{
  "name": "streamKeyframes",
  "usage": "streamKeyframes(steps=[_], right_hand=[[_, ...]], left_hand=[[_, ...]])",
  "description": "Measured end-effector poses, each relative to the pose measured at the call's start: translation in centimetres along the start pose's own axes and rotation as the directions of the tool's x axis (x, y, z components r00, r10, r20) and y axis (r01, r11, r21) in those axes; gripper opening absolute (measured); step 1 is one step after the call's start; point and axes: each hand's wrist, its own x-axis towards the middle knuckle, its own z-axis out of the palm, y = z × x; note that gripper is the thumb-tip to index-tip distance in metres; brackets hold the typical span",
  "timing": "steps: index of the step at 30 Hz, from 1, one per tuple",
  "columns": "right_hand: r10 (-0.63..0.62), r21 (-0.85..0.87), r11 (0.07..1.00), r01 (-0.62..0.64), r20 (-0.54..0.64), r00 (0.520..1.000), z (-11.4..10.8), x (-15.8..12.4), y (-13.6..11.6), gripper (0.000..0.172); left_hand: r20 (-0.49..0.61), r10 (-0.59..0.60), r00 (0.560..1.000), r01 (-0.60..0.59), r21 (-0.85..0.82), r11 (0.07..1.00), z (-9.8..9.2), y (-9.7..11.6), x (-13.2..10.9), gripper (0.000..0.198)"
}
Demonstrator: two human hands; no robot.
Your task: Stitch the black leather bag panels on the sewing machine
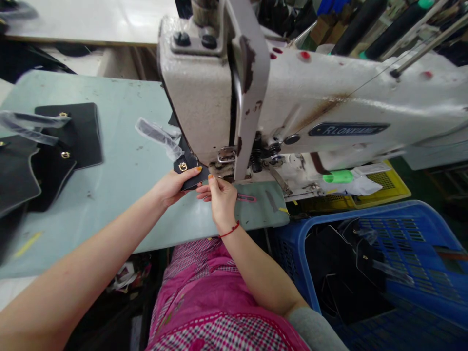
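Observation:
A black leather piece [190, 181] with a gold-coloured metal fitting [183, 166] lies partly under the head of an industrial sewing machine [201, 92]. My left hand [173, 187] grips its near left edge, thumb on top and fingers underneath. At the right corner of the leather, my right hand [222, 199] pinches the edge between thumb and fingers. A strap wrapped in clear plastic [159, 137] extends up and left from the piece. The machine head hides the needle and the leather's far end. Beside my right hand lies a small tool with a pink outline [246, 198].
Several black leather pieces [73, 134] with gold fittings lie on the left of the pale green table [120, 112]. A blue plastic basket [310, 234] at lower right holds more black pieces. Behind it is a yellow crate [397, 183]. Dark thread spools [360, 27] stand behind the machine.

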Motion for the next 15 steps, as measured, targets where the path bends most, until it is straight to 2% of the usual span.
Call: streamKeyframes(steps=[5, 11, 15], right_hand=[[0.010, -0.051, 0.999, -0.009, 0.007, 1.000, -0.2, 0.2, 0.3, 0.047], [-0.026, -0.004, 1.000, 0.026, -0.001, 1.000, -1.1, 0.1, 0.0, 0.041], [-0.044, -0.018, 0.999, 0.044, 0.022, 0.999, -2.0, 0.1, -0.6, 0.040]], left_hand=[[-0.056, 0.066, 0.996, -0.069, -0.055, 0.996, 0.6, -1.1, -1.3, 0.026], [-0.192, 0.146, 0.970, -0.175, -0.143, 0.974, 2.9, -2.6, -3.8, 0.021], [-0.254, 0.209, 0.944, -0.259, -0.182, 0.949, 4.2, -3.6, -5.1, 0.029]])
